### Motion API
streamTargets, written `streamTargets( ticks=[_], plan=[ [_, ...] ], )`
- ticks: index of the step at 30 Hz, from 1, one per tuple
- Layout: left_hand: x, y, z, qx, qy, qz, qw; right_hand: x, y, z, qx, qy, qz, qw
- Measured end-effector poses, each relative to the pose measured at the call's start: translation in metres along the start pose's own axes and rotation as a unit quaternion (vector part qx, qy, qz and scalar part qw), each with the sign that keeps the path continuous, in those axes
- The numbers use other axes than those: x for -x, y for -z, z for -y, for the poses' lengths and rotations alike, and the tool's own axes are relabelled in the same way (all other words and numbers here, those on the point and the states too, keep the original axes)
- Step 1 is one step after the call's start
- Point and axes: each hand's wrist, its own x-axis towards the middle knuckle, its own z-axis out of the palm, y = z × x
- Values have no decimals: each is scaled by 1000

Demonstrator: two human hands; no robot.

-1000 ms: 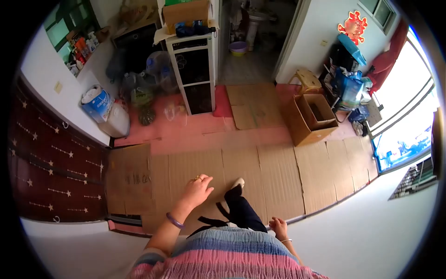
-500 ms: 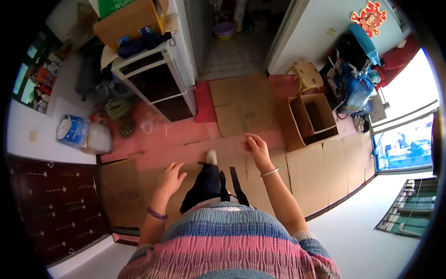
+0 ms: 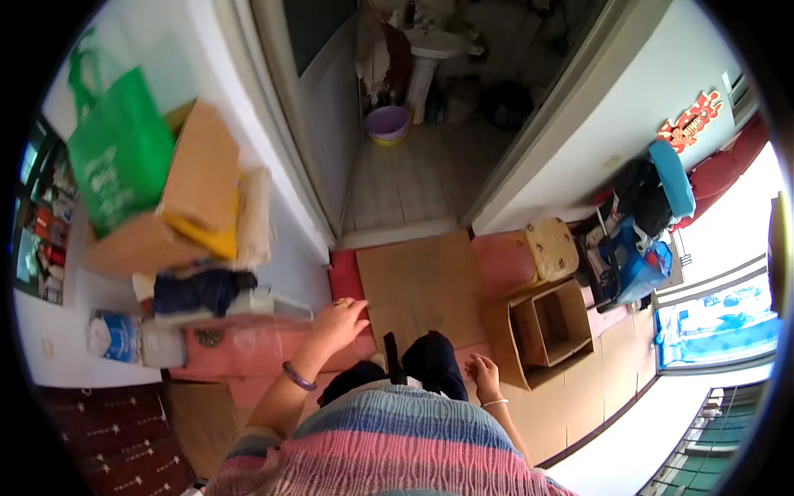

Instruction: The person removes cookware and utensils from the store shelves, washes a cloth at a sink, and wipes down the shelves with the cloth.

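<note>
Left hand (image 3: 339,325) loosely open, fingers extended, above the floor by the left edge of my flat cardboard sheet (image 3: 423,281). My right hand (image 3: 482,375), fingers slackly bent, hangs near an open cardboard box (image 3: 499,339).

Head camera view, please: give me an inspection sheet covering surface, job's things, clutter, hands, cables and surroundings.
Surface: pink flooring, with a flattened cardboard sheet before the doorway.
Job's things: nothing held; nested cardboard boxes nearest the right hand, the flattened cardboard sheet near the left hand.
Clutter: green tote bag, open carton and navy fabric bundle at left; wooden stool and blue plastic bag at right.
Hands: both empty, fingers loosely bent.
Cables: nothing seen.
Surroundings: beyond the doorway, a pedestal sink and purple basin; bright window at right.
</note>
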Motion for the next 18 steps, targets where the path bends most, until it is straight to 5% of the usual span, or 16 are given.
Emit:
streamTargets(
  ticks=[6,12,16,18],
  plan=[
    [-222,31,-5,5,-83,-25,996,-143,-41,82,-52,-15,1,999],
    [-415,79,16,23,-8,-104,994,-323,-95,238,27,33,58,997],
    [-512,123,44,129,86,-133,979,-430,-167,377,41,171,168,970],
    [-561,127,73,253,102,-165,948,-447,-219,452,-17,121,127,984]
  ],
)
